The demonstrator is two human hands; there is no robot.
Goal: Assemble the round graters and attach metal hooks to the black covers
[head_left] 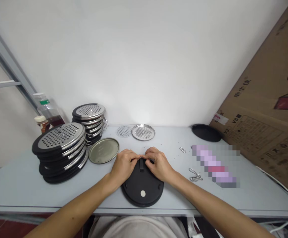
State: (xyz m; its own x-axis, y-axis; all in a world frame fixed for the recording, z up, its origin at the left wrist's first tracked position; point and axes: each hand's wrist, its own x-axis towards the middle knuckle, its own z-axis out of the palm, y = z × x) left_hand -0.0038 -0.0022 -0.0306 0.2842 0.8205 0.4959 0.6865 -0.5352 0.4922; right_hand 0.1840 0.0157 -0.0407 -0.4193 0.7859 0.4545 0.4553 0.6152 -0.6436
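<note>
A black round disc (144, 185) lies on the table in front of me, with a white dot near its front edge and a short black strap (141, 164) at its far edge. At the strap's end, a small metal piece (141, 157) shows between my fingertips; its exact shape is too small to make out. My left hand (126, 166) pinches it from the left, closed. From the other side my right hand (158, 167) pinches at the same spot, also closed, its lower fingers resting close over the disc.
Stacks of black discs with perforated metal tops (62, 137) stand left, beside bottles (50, 112). Around lie a plain metal lid (104, 151), a grater-like plate (143, 132), a perforated sheet (124, 131), metal rings (182, 150), metal clips (196, 177), a black dish (206, 133) and a cardboard box (265, 132).
</note>
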